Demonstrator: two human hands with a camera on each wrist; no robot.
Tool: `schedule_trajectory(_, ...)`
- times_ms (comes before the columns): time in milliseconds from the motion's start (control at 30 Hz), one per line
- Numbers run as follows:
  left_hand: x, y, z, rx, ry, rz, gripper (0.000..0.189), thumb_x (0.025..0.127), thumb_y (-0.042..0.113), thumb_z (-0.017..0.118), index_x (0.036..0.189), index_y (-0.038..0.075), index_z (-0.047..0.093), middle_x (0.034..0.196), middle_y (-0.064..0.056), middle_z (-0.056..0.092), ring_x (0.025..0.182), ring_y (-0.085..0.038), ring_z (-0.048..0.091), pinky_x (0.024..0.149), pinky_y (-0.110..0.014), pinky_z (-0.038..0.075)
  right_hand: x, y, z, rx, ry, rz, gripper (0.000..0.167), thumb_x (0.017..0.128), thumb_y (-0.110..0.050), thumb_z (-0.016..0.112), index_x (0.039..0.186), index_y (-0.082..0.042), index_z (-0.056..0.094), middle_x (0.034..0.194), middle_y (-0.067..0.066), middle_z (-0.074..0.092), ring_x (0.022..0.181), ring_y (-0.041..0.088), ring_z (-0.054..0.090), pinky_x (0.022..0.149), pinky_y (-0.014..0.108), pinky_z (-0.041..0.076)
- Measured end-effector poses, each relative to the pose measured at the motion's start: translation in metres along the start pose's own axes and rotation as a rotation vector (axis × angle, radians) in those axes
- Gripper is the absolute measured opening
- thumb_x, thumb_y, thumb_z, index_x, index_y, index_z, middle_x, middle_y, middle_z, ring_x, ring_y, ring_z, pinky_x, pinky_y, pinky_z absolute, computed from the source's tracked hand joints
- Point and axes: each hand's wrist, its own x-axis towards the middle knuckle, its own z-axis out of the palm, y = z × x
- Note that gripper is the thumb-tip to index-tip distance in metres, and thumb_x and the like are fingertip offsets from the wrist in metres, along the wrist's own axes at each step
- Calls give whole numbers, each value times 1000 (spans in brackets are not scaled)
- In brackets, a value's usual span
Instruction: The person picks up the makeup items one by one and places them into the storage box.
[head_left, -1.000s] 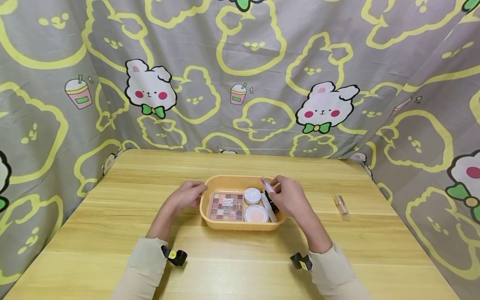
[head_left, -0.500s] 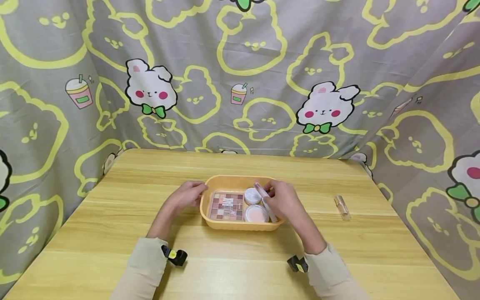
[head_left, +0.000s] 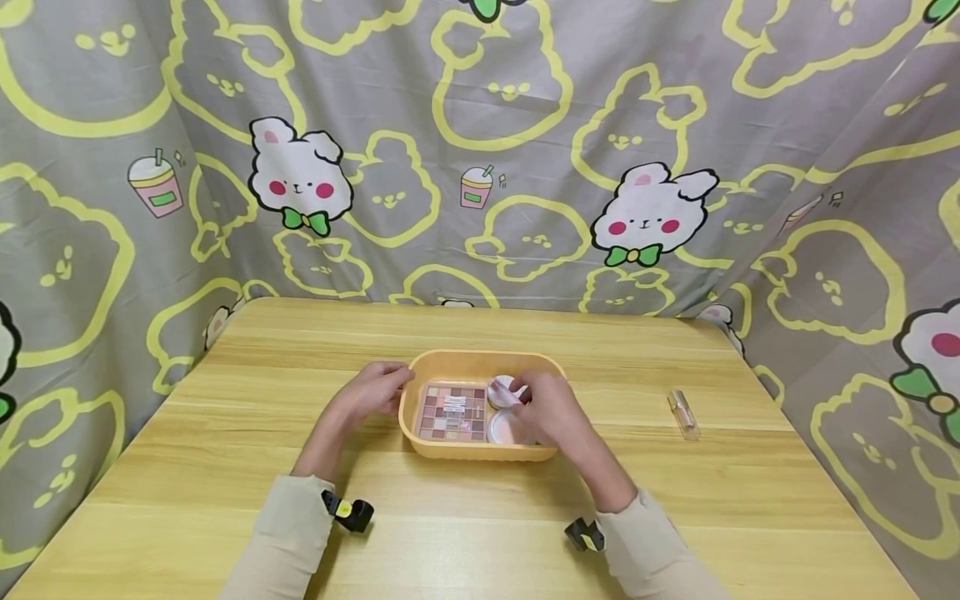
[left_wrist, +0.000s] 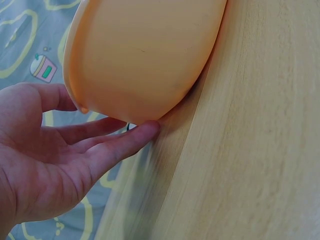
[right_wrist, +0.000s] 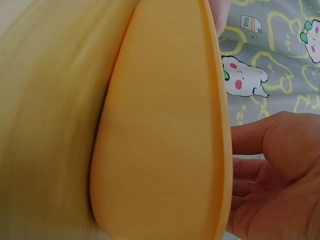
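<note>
In the head view, my left hand (head_left: 375, 388) holds the left end of a yellow-orange plastic basket (head_left: 480, 452). The left wrist view shows the thumb (left_wrist: 145, 131) against the basket's outer wall and a finger passing behind the rim. My right hand (head_left: 553, 408) is over the basket's right part, pinching a slim, clear pinkish lip gloss tube (head_left: 507, 395) above the round items. Inside lie an eyeshadow palette (head_left: 452, 412), a white round jar (head_left: 498, 382) and a round compact (head_left: 507, 430). The right hand hides the basket's right end. In the right wrist view, its fingers reach behind the rim.
A small clear-and-gold lipstick-like tube (head_left: 683, 414) lies on the wooden table (head_left: 480, 525), right of the basket. A patterned grey curtain (head_left: 420, 167) stands behind the table and along both sides. Small black cameras sit at both cuffs.
My right hand has moved left and slightly down over the basket with the lip gloss tube, now covering the slim items at its right end. The left hand and basket have stayed put.
</note>
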Motion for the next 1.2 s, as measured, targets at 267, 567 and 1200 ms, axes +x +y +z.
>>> schedule_trajectory(267,0,-1,-1,7,-4,3,46,105,22,43,138,-8,52,119,-21,64,106,-21,66,84,-32,58,-2,-1,6,-27,-19,-11,8,86,-3,74,95,-3,73,81,8,71,72,17,63,64,29,53)
schedule_trajectory(567,1,-1,-1,-3,-8,1,46,105,22,44,138,-9,52,123,-23,64,110,-23,65,86,-33,58,0,1,11,-68,-13,-48,6,87,-10,76,88,-4,74,76,5,71,68,14,63,62,28,53)
schedule_trajectory(1200,-1,0,-1,12,5,-6,47,105,23,44,140,-7,52,121,-21,63,104,-18,64,80,-28,57,0,5,16,-182,8,-76,32,92,-35,75,78,-7,71,69,-1,63,67,17,55,62,29,48)
